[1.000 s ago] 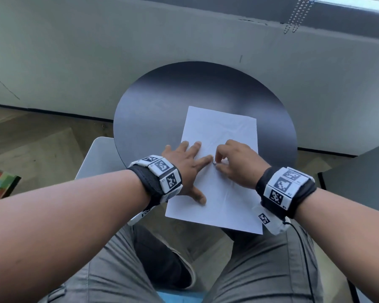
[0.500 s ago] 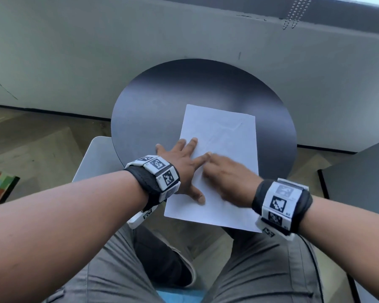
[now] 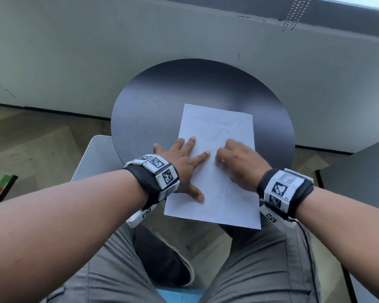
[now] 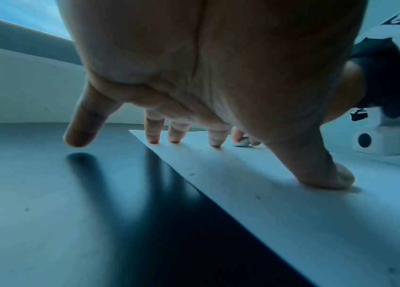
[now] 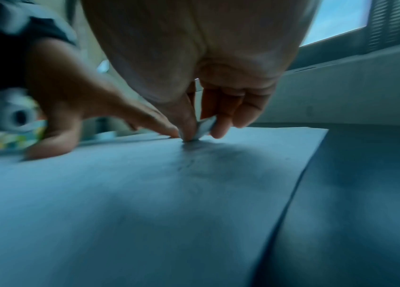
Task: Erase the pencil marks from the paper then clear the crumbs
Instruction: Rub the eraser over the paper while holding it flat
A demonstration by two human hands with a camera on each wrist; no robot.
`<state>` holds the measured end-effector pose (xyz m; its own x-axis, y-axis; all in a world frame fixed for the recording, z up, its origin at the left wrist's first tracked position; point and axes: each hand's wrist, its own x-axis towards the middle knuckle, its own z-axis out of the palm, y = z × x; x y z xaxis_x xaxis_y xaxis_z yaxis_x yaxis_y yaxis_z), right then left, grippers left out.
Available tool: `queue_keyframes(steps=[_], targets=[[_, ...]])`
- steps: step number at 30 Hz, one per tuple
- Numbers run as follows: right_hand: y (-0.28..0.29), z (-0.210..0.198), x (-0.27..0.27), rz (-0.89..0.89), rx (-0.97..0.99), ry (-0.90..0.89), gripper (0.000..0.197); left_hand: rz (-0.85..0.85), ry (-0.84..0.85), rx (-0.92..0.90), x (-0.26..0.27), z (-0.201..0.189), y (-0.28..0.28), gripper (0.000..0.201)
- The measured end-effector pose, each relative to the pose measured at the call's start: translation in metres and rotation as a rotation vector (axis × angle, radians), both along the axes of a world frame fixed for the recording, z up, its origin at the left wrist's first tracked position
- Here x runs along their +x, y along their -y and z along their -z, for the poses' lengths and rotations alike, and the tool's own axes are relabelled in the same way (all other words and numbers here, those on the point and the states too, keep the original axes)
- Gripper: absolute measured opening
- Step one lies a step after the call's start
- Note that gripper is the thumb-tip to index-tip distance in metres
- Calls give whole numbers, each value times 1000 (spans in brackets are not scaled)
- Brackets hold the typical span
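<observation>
A white sheet of paper (image 3: 217,132) lies on the round black table (image 3: 162,101), its near end hanging over the table's edge. My left hand (image 3: 185,158) is spread flat, its fingertips and thumb pressing the sheet's left side. My right hand (image 3: 234,158), blurred, pinches a small white eraser (image 5: 202,127) between thumb and fingers, its tip on the sheet's middle. From the left wrist view the eraser (image 4: 242,143) shows just past my index finger. Small dark crumbs (image 4: 190,173) dot the paper (image 4: 292,203). Faint grey marks (image 5: 201,161) lie on the paper (image 5: 145,213) near the eraser.
The table stands against a pale grey wall (image 3: 140,40) under a window sill. A light chair seat (image 3: 92,158) sits at the table's left. A dark tabletop (image 3: 359,171) is at the right. My knees in grey trousers (image 3: 260,270) are under the paper's near edge.
My right hand has slid left and back to the right across the sheet with the eraser, rubbing. The left hand stayed pressed on the paper.
</observation>
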<state>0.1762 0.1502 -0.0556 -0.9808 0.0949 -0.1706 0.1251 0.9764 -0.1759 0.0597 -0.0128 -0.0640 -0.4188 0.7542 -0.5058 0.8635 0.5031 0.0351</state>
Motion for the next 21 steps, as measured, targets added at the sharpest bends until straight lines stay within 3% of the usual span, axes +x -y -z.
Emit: queue_keyframes(steps=[2,5,7,10,14,19,21], targets=[[-1,0,0,64,52,-14,14,-6,-1,-3,0,0,0,127],[33,3,19,-300,-15,39,19,-10,2,-4,0,1,1,127],[29,5,26,-394,-9,67,17,-10,2,-9,1,1,1,128],[0,3,11,-126,1,3,9,-11,10,-6,1,-1,0,128],[-3,1,0,240,-272,-28,16,-14,12,-12,2,-2,0,127],[-2,2,-7,388,-341,-9,12,-19,23,-2,1,-2,0,128],[1,2,-4,370,-360,1,14,-39,27,10,1,-1,2,127]])
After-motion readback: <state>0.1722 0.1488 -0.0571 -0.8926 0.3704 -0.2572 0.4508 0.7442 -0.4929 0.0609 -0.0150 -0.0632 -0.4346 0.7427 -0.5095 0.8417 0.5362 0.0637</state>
